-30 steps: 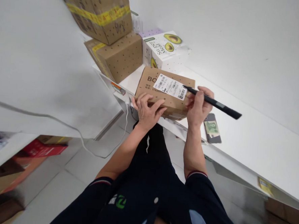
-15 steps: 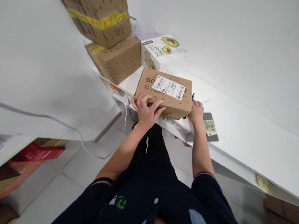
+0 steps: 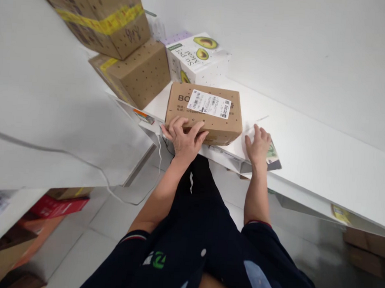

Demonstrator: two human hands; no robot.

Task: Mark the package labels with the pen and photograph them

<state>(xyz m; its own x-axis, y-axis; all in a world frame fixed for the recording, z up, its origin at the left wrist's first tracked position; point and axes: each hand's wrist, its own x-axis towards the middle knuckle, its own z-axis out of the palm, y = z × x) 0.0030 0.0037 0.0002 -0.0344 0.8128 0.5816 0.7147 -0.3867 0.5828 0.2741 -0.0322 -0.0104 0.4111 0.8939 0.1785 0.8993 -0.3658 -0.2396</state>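
The left hand (image 3: 185,144) rests on the near edge of the labelled box (image 3: 207,123), on the white worktop (image 3: 318,156), with fingers apart. The right hand (image 3: 258,144), also with parted fingers, is at the dark phone (image 3: 275,164)

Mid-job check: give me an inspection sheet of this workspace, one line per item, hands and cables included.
Surface: white counter, bare on the right.
Job's things: brown box, printed side up with a white label, at the front edge.
Clutter: white avocado box behind; two taped brown boxes stacked at left; flat dark item with a green note, partly covered.
Hands: left hand on the brown box's front; right hand over the dark item, nothing seen held.
Cables: pale cable looping below the counter, left.
Surroundings: white wall, tiled floor, more boxes lower left and right.
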